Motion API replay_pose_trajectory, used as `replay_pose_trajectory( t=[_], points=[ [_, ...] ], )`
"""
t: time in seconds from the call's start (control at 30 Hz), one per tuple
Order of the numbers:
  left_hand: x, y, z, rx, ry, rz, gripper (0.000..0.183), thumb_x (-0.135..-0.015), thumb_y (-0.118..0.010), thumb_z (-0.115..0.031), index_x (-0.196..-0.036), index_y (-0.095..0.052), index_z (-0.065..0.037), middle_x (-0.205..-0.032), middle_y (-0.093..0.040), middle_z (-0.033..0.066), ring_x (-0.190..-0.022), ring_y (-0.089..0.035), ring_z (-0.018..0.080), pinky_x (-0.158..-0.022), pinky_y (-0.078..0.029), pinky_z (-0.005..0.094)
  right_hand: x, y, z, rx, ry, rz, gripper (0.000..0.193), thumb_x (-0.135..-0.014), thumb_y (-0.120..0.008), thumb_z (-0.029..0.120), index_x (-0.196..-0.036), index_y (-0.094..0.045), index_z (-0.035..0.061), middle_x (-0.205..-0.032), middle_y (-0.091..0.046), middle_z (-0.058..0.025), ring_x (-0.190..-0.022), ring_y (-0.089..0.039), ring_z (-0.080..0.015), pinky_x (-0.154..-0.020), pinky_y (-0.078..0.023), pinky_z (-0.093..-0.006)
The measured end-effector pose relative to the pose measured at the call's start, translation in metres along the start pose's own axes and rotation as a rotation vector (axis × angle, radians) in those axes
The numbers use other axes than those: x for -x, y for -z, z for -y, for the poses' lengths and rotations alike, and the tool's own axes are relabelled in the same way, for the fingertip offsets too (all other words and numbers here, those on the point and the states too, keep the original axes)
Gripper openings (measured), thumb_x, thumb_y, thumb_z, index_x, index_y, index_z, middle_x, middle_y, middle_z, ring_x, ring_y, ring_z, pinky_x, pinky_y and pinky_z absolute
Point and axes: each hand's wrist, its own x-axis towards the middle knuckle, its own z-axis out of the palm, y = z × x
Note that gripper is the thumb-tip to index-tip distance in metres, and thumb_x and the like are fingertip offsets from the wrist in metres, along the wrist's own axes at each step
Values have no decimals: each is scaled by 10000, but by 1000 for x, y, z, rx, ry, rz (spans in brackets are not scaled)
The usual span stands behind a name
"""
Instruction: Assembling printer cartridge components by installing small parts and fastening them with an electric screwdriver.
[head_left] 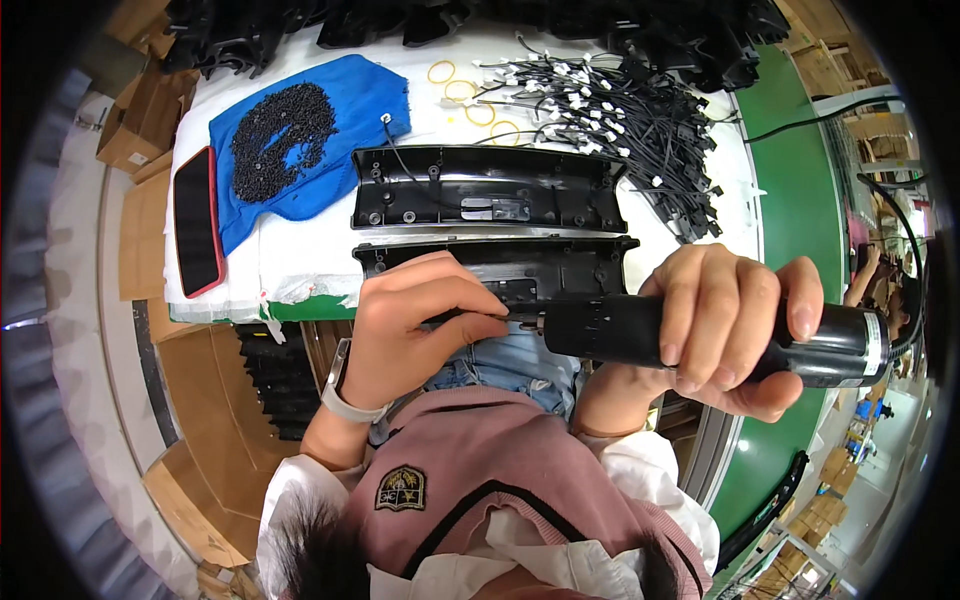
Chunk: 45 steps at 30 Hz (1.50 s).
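My right hand (pixel 735 325) grips a black electric screwdriver (pixel 620 330) held level, its tip pointing left. My left hand (pixel 415 320) pinches something small and dark at the driver's tip, fingers closed on it; I cannot tell what the piece is. Both hands hover over the near edge of a long black plastic panel (pixel 580 260) at the table's front. A second, similar black panel (pixel 490 190) lies just behind it, with a thin black wire on its left part.
A blue cloth (pixel 350 110) carries a heap of small black screws (pixel 280 135). A red-cased phone (pixel 196 220) lies at the left. Black cables with white connectors (pixel 610 110) and yellow rubber bands (pixel 470 95) lie at the back. Cardboard boxes (pixel 150 110) stand left.
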Motion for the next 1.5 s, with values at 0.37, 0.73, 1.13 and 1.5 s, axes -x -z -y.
replay_pose_trajectory(
  t=[0.37, 0.73, 1.13, 1.5],
  points=[
    [-14, -22, -2, 128, 70, 136, 165, -650, -721, 42, -801, -665, 6, -746, -654, 76, -671, -623, 157, -616, -487, 254, 14, 2, 31, 41, 41, -268, 319, -861, -610, 223, -1070, -425, 70, -644, -540, -7, -440, -521, -103, -449, -424, -254],
    [-214, -88, 31, -867, -620, -95, 129, -749, -676, -125, -856, -644, -61, -772, -651, 103, -605, -608, 268, -593, -499, 351, 42, 3, 85, -11, 132, -396, 278, -815, -631, 139, -995, -447, 34, -584, -529, -3, -399, -506, -72, -414, -412, -214],
    [-250, -75, -10, -267, -491, -233, 68, -796, -598, -5, -849, -618, 32, -694, -636, 113, -482, -588, 136, -455, -456, 254, 79, 27, 126, 146, 109, -389, 310, -841, -623, 193, -1042, -423, 69, -645, -562, -20, -412, -530, -91, -400, -435, -218],
    [-127, -11, -26, -525, -496, -218, 206, -738, -642, 92, -939, -651, 50, -875, -678, 119, -680, -636, 149, -638, -504, 248, 71, 25, 113, 131, 76, -342, 306, -837, -640, 178, -1019, -419, 70, -623, -573, -25, -392, -517, -86, -394, -444, -219]
  ],
)
